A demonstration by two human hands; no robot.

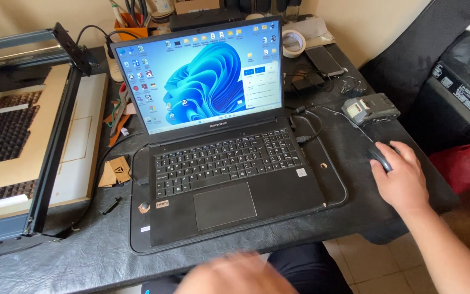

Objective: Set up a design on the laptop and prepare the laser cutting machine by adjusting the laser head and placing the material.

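The right hand point(403, 179) lies palm down over a small black computer mouse point(381, 156), its fingers curled loosely across the back and far side so that only the near-left end of the mouse shows from under the fingertips; the hand cups the mouse rather than clenching it. The mouse sits on the black leather-like desk top point(354, 212), and its thin black cable point(349, 122) runs away from the fingertips toward the far left. Just beyond the fingers, farther from the person, rests a grey box-shaped battery pack point(370, 109). To the left of this hand, near but apart, stands an open black laptop point(218, 163) with a blue swirl on its lit screen, set on a flat black rounded tray point(333, 179) whose edge lies between the hand and the keyboard. The left hand point(235, 275) is a blurred shape at the near edge of the view, in front of the laptop's touchpad; whether it is open or closed, or has hold of anything, cannot be told. Well to the left of it, past the laptop, a black metal-framed laser engraver point(33, 158) sits over a pale wooden board point(72, 147).
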